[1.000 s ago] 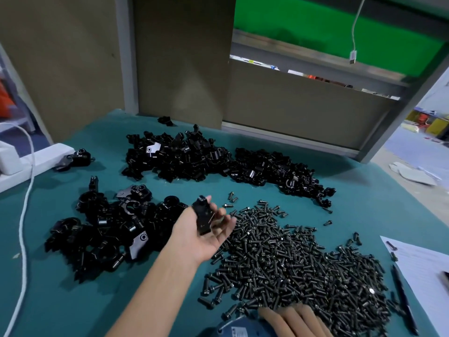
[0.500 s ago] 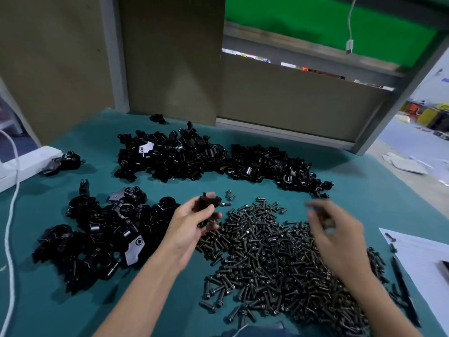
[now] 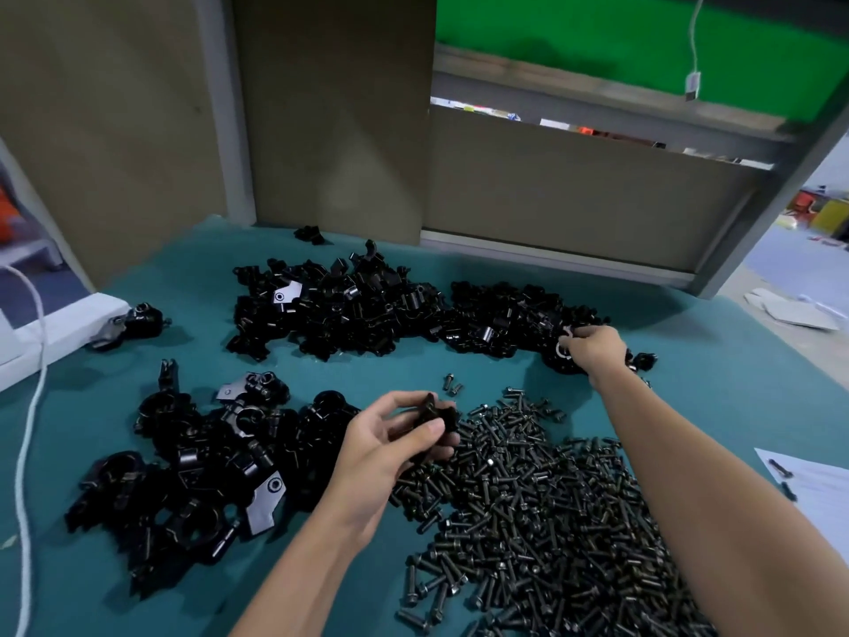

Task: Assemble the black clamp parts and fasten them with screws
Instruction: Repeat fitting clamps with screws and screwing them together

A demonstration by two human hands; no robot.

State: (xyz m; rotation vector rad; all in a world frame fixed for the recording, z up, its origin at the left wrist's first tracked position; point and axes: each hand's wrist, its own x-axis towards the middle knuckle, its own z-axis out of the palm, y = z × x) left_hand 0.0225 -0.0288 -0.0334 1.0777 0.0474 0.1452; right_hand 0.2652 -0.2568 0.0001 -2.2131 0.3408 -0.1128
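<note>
— What is lying nearest to us?

— A broad heap of dark screws [image 3: 551, 521] is spreading over the green table [image 3: 735, 397]. It is filling the space between the two forearms and running under the right one.

— And the left hand?

— The left hand [image 3: 390, 445] is hovering at the heap's left edge. Its thumb and fingers are curling round a black clamp part [image 3: 429, 418], gripping it just above the screws.

— What is sitting beside it?

— A near pile of black clamp pieces [image 3: 206, 462] is lying just to its left. A white cable [image 3: 27, 429] is trailing down the table's left side, and a sheet of paper [image 3: 817, 489] is lying at the right edge.

— Where is the right hand?

— The right hand [image 3: 597, 349] is well apart from the left and farther away. It is resting on the right end of the far pile of clamp parts [image 3: 367, 310]. Its fingers are bending down onto a piece with a pale glint, but I cannot tell whether they are closing round it.

— Anything else out there?

— A lone clamp [image 3: 138, 319] is sitting off to the far left, touching a white block [image 3: 55, 333].
</note>
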